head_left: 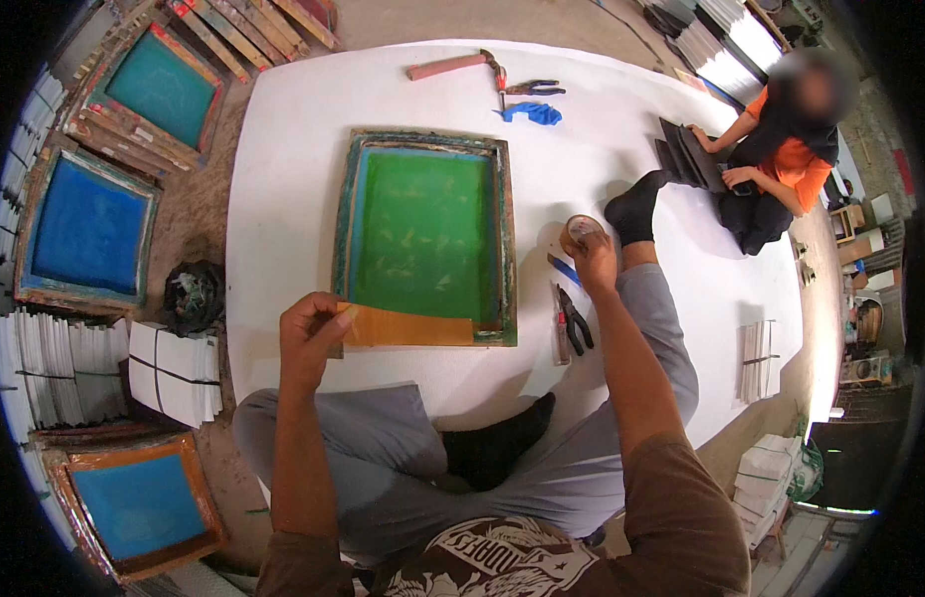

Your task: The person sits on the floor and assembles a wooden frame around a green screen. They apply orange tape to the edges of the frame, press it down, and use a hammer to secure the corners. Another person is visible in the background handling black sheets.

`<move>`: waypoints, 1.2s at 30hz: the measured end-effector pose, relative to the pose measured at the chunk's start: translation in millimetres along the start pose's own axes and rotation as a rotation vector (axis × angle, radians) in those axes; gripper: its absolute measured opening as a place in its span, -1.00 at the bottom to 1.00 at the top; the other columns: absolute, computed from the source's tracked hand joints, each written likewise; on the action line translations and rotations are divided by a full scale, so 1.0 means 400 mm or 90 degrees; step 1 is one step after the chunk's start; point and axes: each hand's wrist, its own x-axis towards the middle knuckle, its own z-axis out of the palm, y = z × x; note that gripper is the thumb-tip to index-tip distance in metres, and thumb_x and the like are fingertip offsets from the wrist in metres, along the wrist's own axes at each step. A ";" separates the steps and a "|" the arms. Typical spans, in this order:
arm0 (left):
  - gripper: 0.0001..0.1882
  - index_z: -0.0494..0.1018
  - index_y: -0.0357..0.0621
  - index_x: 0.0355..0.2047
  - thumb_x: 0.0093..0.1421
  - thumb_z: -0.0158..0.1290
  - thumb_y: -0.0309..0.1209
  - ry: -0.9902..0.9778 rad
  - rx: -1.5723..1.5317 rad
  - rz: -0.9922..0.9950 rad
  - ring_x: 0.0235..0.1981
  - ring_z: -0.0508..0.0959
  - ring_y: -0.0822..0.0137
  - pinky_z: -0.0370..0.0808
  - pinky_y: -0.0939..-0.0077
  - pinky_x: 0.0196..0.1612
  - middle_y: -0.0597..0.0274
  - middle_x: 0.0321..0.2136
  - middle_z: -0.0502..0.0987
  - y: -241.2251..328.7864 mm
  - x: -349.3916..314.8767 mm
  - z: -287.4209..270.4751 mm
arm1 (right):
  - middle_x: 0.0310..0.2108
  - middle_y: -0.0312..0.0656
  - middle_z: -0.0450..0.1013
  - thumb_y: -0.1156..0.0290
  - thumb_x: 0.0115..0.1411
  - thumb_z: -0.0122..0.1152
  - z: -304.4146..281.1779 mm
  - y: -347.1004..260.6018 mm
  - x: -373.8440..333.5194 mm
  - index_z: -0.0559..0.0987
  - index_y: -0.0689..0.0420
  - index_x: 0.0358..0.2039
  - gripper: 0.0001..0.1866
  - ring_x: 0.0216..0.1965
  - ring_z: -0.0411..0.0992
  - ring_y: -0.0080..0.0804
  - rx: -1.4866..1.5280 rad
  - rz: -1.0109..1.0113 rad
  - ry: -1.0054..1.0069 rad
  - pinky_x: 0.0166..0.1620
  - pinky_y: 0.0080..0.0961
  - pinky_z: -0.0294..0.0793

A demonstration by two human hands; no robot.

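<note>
Head view: left fingers (pixel 321 306) pinch the left end of the tape strip (pixel 412 328), apparently to keep it straight along the near edge of the frame (pixel 506 239); adhesion cannot be determined. Right fingers (pixel 595 257) grip the tape roll (pixel 572 237) beside the frame, presumably for ready use. The frame lies flat on the white surface (pixel 283 199), likely for support. Near pliers (pixel 570 312) and blue tool (pixel 564 269) rest within right-hand reach; the hammer (pixel 444 68) lies beyond the frame, probably out of the way.
</note>
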 end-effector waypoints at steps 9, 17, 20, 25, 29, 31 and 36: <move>-0.91 0.52 -0.20 -0.36 0.19 0.25 -0.56 0.009 -0.085 -0.001 -0.40 0.45 0.62 0.38 0.67 -0.30 0.37 -0.36 0.56 -0.021 0.010 0.018 | -0.13 -0.07 0.58 0.71 0.02 0.04 0.017 -0.254 -0.028 0.48 0.06 0.12 -0.41 0.03 0.46 0.00 0.122 -0.103 -0.103 0.05 -0.11 0.46; -0.94 0.56 -0.20 -0.29 0.23 0.22 -0.55 -0.047 -0.055 -0.056 -0.37 0.52 0.56 0.46 0.64 -0.25 0.36 -0.37 0.58 0.006 0.005 0.016 | -0.15 -0.05 0.60 0.53 0.14 0.13 0.047 -0.382 0.011 0.45 0.04 0.19 -0.46 0.05 0.47 -0.06 -0.200 -0.335 -0.233 0.17 -0.09 0.42; -0.93 0.55 -0.21 -0.28 0.25 0.22 -0.53 -0.033 -0.144 -0.008 -0.32 0.56 0.53 0.50 0.61 -0.22 0.35 -0.36 0.59 0.010 0.004 0.028 | -0.10 -0.06 0.60 0.43 0.20 0.21 0.023 -0.484 0.019 0.49 0.08 0.18 -0.50 0.10 0.47 -0.13 -0.059 -0.256 -0.409 0.28 -0.16 0.35; -0.92 0.53 -0.23 -0.27 0.26 0.21 -0.52 -0.064 -0.232 -0.037 -0.25 0.59 0.49 0.54 0.55 -0.17 0.30 -0.33 0.60 -0.001 0.036 0.051 | -0.17 -0.25 0.56 0.18 0.21 0.43 -0.014 -0.617 -0.119 0.55 0.13 0.04 -0.54 -0.03 0.47 -0.38 0.950 0.124 -0.596 0.11 -0.38 0.42; -0.93 0.51 -0.24 -0.27 0.29 0.18 -0.53 -0.054 -0.258 -0.010 -0.26 0.59 0.48 0.53 0.55 -0.14 0.27 -0.31 0.60 0.034 0.061 0.035 | -0.21 -0.33 0.53 0.35 0.23 0.41 0.012 -0.568 -0.155 0.55 0.14 -0.03 -0.67 -0.12 0.46 -0.50 0.887 0.139 -0.690 0.00 -0.47 0.42; -0.93 0.52 -0.26 -0.28 0.31 0.17 -0.51 -0.047 -0.282 -0.007 -0.29 0.59 0.48 0.53 0.57 -0.14 0.26 -0.33 0.60 0.038 0.067 0.000 | -0.23 -0.32 0.54 0.42 0.22 0.42 -0.004 -0.543 -0.164 0.57 0.15 -0.08 -0.71 -0.14 0.47 -0.52 0.851 0.150 -0.633 -0.03 -0.50 0.43; -0.89 0.55 -0.27 -0.29 0.31 0.20 -0.46 -0.005 -0.138 0.009 -0.34 0.59 0.49 0.53 0.58 -0.19 0.29 -0.39 0.62 0.047 0.075 -0.068 | -0.28 -0.27 0.55 0.38 0.18 0.46 -0.026 -0.430 -0.186 0.59 0.21 -0.14 -0.70 -0.25 0.54 -0.45 0.796 0.200 -0.607 -0.21 -0.50 0.57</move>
